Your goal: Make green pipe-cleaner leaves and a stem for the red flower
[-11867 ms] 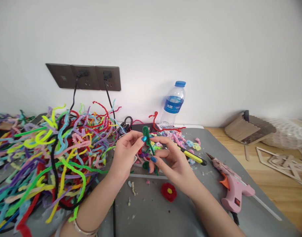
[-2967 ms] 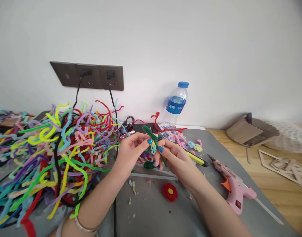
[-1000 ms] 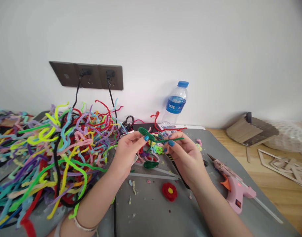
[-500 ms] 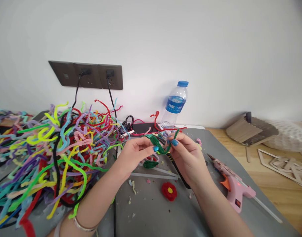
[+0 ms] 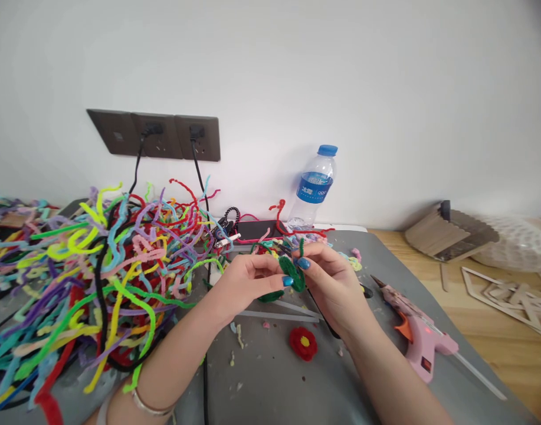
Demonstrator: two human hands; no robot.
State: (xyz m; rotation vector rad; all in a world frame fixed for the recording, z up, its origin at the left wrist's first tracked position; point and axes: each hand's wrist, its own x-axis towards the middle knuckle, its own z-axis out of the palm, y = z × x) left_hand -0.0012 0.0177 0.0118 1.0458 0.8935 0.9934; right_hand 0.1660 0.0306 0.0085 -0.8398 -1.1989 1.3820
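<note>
Both my hands meet over the grey mat (image 5: 270, 378) and pinch one dark green pipe cleaner (image 5: 292, 276), bent into a small loop between them. My left hand (image 5: 243, 283) grips its left part with thumb and forefinger. My right hand (image 5: 330, 280) pinches the right part, with a short green end sticking up above the fingers. A finished green leaf shape (image 5: 270, 295) lies on the mat just below my hands. A red pipe-cleaner flower with a yellow centre (image 5: 304, 343) lies nearer to me.
A big tangle of coloured pipe cleaners (image 5: 88, 277) fills the left. A pink glue gun (image 5: 418, 339) lies at the right, a water bottle (image 5: 313, 189) stands by the wall, and wooden sticks (image 5: 447, 233) lie at the far right. Cables hang from wall sockets (image 5: 164, 137).
The green pipe cleaner was stretched straight between my hands a second ago. It is now bent into a tight loop, and my hands have moved closer together and slightly lower.
</note>
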